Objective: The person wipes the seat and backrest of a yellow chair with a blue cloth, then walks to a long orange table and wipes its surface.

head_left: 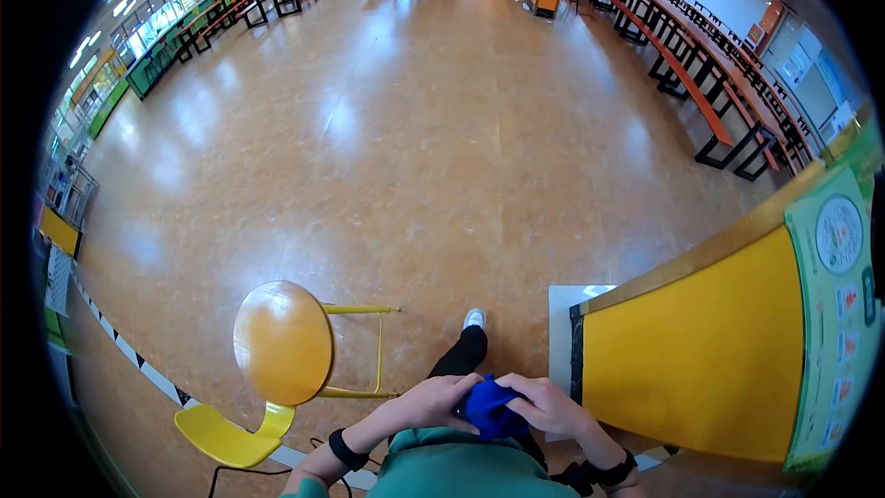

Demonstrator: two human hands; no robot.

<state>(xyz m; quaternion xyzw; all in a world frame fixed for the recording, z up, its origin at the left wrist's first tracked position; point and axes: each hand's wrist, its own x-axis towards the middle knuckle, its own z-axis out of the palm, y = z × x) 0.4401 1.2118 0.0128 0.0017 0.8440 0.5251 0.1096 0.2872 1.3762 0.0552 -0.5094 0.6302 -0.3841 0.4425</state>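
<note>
A bunched-up blue cloth (496, 408) is held between my two hands, close in front of my green shirt. My left hand (441, 401) has its fingers and thumb closed on the cloth's left side. From the right, my right hand (550, 403) grips the upper right part of it. Folds hide some of the fingertips. Black bands sit on both forearms.
A yellow stool (283, 341) with a backrest stands at my left. To my right is a yellow panelled counter (696, 350) bearing a green poster (834, 314). Long tables with benches (673, 65) line the far right; more tables stand at the back.
</note>
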